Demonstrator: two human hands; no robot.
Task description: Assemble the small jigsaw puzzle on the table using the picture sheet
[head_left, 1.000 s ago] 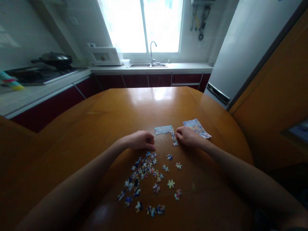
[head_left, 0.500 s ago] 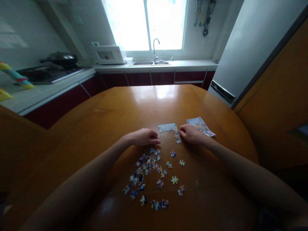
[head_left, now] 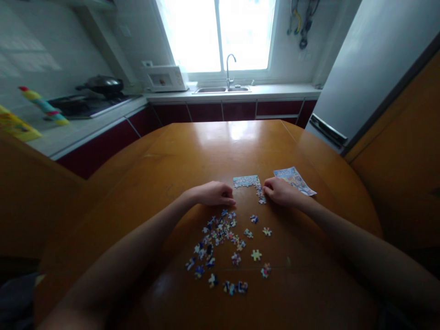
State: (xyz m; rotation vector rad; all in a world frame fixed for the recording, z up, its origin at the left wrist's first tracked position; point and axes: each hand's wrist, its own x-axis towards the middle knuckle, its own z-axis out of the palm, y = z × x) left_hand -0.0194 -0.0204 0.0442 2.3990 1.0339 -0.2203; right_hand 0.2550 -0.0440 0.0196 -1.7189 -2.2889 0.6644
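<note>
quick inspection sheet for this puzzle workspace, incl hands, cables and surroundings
Surface: wooden table, glossy, reflection near far edge.
Job's things: joined puzzle section with an L-shaped outline; loose pieces scattered nearer the camera; picture sheet at right.
Clutter: bottle and yellow item on the left counter.
Hands: left hand beside the section, fingers curled; right hand at its right edge, partly hiding the sheet; grip contents unclear.
Cables: hanging items by the window, type unclear.
Surroundings: microwave, dark pan.

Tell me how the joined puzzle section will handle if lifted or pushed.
The section would probably bend or come apart if lifted by one end, being a flat, interlocked L. Pushed, it would likely slide, as the table looks glossy.
</note>
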